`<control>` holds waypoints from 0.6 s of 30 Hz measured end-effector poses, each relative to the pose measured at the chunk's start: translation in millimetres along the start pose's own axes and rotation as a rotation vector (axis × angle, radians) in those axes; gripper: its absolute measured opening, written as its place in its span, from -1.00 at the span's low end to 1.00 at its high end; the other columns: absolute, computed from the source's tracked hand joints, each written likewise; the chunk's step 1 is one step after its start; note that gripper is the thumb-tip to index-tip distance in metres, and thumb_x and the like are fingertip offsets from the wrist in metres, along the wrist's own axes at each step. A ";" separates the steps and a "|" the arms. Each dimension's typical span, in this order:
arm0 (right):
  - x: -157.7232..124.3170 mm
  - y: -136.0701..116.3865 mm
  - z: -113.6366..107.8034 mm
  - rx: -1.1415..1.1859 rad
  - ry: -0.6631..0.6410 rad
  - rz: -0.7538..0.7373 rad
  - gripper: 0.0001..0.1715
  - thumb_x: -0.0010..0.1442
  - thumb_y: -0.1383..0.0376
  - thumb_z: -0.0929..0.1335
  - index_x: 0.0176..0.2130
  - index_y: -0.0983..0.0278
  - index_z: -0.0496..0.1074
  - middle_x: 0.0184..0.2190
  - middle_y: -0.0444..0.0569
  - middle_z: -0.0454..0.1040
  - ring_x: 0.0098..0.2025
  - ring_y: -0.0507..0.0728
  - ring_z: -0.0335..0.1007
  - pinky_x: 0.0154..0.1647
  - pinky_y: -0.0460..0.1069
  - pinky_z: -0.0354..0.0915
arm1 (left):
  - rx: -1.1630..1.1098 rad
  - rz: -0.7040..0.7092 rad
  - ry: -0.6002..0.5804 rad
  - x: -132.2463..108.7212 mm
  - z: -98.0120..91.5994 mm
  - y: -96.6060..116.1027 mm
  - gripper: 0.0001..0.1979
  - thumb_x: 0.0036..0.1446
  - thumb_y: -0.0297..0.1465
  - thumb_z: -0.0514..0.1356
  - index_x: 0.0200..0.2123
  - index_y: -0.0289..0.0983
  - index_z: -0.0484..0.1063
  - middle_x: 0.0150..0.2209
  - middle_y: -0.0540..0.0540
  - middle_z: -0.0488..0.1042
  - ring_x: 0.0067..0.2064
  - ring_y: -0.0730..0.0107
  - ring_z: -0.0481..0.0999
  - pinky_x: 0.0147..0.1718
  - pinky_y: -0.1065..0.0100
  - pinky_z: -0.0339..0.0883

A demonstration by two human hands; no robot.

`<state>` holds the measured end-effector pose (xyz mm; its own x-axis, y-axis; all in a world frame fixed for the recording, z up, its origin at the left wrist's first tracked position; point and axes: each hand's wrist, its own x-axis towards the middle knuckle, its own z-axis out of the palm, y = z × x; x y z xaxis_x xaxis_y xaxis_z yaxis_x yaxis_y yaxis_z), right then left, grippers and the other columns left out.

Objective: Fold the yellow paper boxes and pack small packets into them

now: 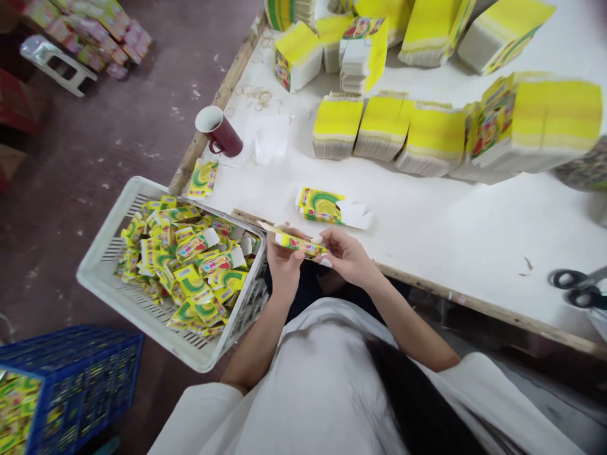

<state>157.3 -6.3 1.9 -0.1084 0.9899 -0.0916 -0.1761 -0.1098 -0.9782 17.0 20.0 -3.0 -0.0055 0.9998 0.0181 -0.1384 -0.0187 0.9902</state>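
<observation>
A small yellow and green printed carton [300,242] is held between my two hands at the front edge of the table, seen nearly edge-on. My left hand [283,256] grips its left end, thumb on the near side. At the other end, the fingers of my right hand [345,253] pinch it. Just beyond them on the table lies another carton [322,206], its white flaps sticking out to the right. By the table's left corner rests one more small carton [203,178]. The white basket [97,268] on my left holds several such cartons in a loose heap.
Banded stacks of flat yellow cartons [384,123] fill the back of the white table [427,221]. A maroon mug [224,134] stands near the left edge, beside white paper [270,138]. Scissors [581,285] lie far right. A blue crate [90,385] and a stool [59,63] are on the floor.
</observation>
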 end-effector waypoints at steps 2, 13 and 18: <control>1.8 -1.8 -2.6 0.046 0.012 0.007 -0.55 0.06 0.04 0.52 -0.23 0.21 0.33 -0.43 -0.21 0.31 -0.44 0.00 0.20 -0.41 -0.07 0.20 | 0.048 -0.023 0.047 -4.5 1.7 -1.4 -0.43 0.02 0.08 0.33 -0.05 -0.15 0.33 -0.17 -0.06 0.50 -0.15 0.31 0.54 -0.07 0.28 0.44; 3.0 -3.3 -2.5 0.212 0.050 0.076 -0.43 -0.12 -0.02 0.59 -0.37 0.20 0.28 -0.48 -0.22 0.34 -0.47 -0.01 0.22 -0.45 -0.08 0.24 | -0.112 -0.152 0.050 -5.9 0.8 6.1 -0.56 0.04 0.02 0.35 -0.20 -0.20 0.50 -0.23 -0.06 0.60 -0.20 0.31 0.60 -0.14 0.31 0.48; 4.0 -2.2 -1.4 0.267 0.064 0.112 -0.43 -0.15 0.02 0.61 -0.39 0.21 0.29 -0.49 -0.23 0.35 -0.47 -0.01 0.25 -0.42 -0.07 0.28 | -0.222 -0.209 0.117 -1.3 3.1 7.4 -0.62 -0.06 -0.06 0.45 -0.30 -0.19 0.54 -0.29 0.00 0.62 -0.26 0.38 0.61 -0.16 0.35 0.50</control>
<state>158.6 -2.0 3.5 -0.0814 0.9730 -0.2160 -0.4184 -0.2301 -0.8787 19.1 18.6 4.7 -0.0665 0.9752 -0.2111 -0.3611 0.1737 0.9162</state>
